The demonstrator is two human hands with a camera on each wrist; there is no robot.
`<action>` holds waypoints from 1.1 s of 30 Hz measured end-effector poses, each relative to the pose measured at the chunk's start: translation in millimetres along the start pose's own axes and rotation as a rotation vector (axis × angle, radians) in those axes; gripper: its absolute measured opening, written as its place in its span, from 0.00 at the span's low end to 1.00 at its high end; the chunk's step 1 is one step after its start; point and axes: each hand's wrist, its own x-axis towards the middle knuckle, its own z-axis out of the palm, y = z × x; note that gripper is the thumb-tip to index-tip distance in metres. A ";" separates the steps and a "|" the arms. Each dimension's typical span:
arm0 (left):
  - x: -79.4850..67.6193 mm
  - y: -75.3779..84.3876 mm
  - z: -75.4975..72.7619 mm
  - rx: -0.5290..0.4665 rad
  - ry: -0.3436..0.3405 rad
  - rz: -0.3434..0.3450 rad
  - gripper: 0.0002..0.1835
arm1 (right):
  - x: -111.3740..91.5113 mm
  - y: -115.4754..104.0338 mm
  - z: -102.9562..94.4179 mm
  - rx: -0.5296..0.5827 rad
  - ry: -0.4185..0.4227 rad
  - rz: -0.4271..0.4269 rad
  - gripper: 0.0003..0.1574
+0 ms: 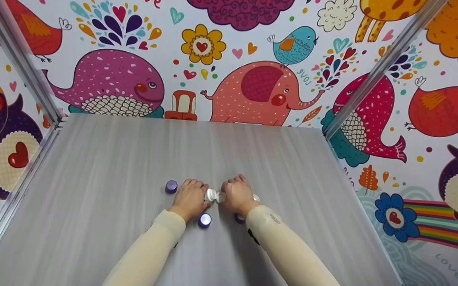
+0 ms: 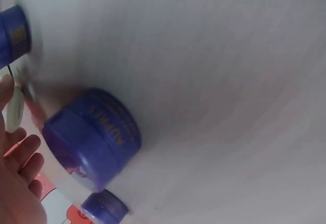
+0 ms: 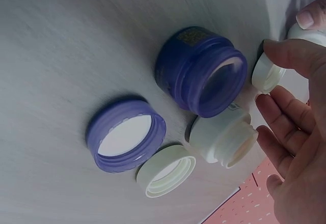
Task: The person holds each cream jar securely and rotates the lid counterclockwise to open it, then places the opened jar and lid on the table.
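1. a small white jar (image 1: 210, 195) is held by the left hand (image 1: 191, 198) above the middle of the bench (image 1: 125, 167); the grip is closed in around its side.
2. a small white lid (image 3: 267, 74) is pinched by the right hand (image 3: 295, 117) between thumb and fingers, so that grip is narrow. the lid is held just beside the jar; whether the two are touching cannot be told.
3. an open purple jar (image 3: 201, 71) is stood upright near the right hand, and an open white jar (image 3: 224, 135) is placed close beside it.
4. a purple lid (image 3: 97, 140) and a second white lid (image 3: 186, 170) are laid next to each other by these jars, hollow sides up.
5. on the left, a purple pot (image 1: 171, 186) is set just beyond the left hand, and a shiny-topped purple pot (image 1: 205, 220) is set near the left wrist.
6. both forearms are covered by pale sleeves (image 1: 149, 246).
7. the bench is backed by a wall (image 1: 173, 79) printed with bright cartoon animals.
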 end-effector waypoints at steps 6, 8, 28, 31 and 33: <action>-0.5 0.3 -1.4 -0.017 -0.015 -0.014 0.30 | -0.3 0.7 -0.7 -0.003 0.002 -0.006 0.11; -0.7 0.3 -1.7 -0.024 -0.022 -0.021 0.30 | -0.3 0.9 -0.6 -0.005 -0.002 -0.005 0.12; -2.6 -1.1 1.6 -0.062 -0.080 -0.086 0.35 | -0.4 0.4 -0.4 -0.029 -0.033 0.005 0.16; -3.2 -1.5 2.6 -0.070 -0.090 -0.094 0.35 | -0.2 0.3 0.7 -0.030 -0.033 0.006 0.16; -3.5 -1.5 2.7 -0.071 -0.092 -0.093 0.35 | 0.0 0.1 1.0 -0.028 -0.036 0.009 0.16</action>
